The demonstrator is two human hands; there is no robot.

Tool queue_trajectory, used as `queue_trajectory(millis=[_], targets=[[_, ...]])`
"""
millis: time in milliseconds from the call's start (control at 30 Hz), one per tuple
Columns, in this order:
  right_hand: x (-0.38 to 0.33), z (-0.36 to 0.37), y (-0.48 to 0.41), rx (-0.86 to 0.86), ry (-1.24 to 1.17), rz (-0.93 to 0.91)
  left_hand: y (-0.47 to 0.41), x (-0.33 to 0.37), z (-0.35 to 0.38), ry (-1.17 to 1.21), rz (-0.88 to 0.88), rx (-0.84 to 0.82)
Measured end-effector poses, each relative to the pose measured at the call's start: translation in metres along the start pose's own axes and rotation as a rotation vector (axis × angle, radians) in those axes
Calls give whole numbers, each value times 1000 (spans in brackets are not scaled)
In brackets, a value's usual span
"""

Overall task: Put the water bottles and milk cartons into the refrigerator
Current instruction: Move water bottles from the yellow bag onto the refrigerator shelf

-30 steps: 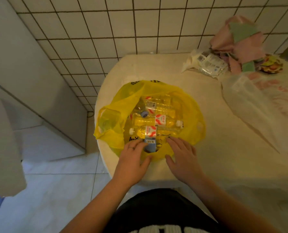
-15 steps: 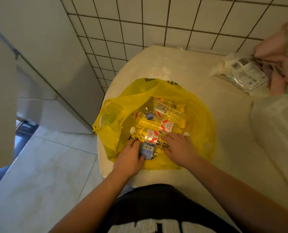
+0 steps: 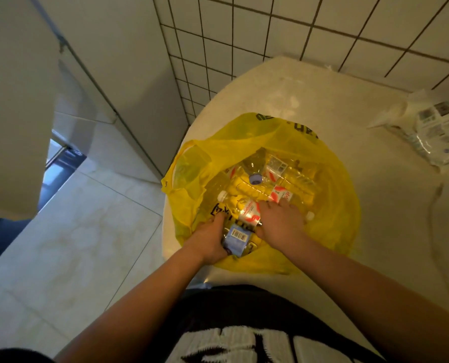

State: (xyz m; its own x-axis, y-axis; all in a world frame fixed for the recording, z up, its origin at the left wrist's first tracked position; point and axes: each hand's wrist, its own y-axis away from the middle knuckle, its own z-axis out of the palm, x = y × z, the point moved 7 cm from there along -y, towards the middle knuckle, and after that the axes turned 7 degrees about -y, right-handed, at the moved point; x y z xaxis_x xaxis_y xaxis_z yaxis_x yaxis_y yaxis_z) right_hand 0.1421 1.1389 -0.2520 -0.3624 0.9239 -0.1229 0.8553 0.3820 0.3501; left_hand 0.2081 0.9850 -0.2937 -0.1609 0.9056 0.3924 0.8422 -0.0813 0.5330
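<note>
Inside the yellow bag [image 3: 330, 195], which lies open on the table [image 3: 296, 95], sits everything the task concerns, so by my reading the work is at its very start. Several water bottles [image 3: 283, 184] with red-and-white labels lie on their sides across the middle of the bag. One with a bluish cap points up toward the bag's far side. At the bag's near edge is a blue carton [image 3: 236, 238] with a barcode facing up, probably one of the milk cartons. Nothing shows as put away. A white appliance [image 3: 14, 100] stands to the left of the bag, across the floor, and whether it is the refrigerator I cannot tell.

Both forearms reach forward and down into the near part of the bag. The left hand [image 3: 209, 239] is at the bag's near-left, knuckles up, its grip clenched round the left side of the blue carton. The right hand [image 3: 281, 221] lies palm down just right of it, fingers draped over the nearest labelled bottle. Whether that grip has closed on the bottle or merely rests there I cannot tell, since the fingertips are hidden among the bottles. Every bottle and carton is left to carry over.
</note>
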Motion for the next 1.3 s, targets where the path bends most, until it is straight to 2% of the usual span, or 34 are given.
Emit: queue_trajectory(millis=[167, 333, 533, 633, 833, 1100, 1300], targets=[[2, 1, -6, 9, -46, -2, 1, 2, -2, -15, 14, 7], [13, 0, 2, 19, -195, 9, 5, 7, -6, -27, 30, 12], [40, -28, 25, 157, -577, 80, 8, 17, -15, -65, 77, -16], [48, -37, 42, 244, -680, 95, 12, 24, -19, -37, 87, -33], [62, -50, 75, 429, -886, 124, 25, 31, -37, 153, 60, 15], [76, -67, 100, 589, -1315, 208, 39, 34, -85, 431, -109, 362], [84, -63, 105, 636, -1662, 229, 47, 9, -73, 744, -285, 356]])
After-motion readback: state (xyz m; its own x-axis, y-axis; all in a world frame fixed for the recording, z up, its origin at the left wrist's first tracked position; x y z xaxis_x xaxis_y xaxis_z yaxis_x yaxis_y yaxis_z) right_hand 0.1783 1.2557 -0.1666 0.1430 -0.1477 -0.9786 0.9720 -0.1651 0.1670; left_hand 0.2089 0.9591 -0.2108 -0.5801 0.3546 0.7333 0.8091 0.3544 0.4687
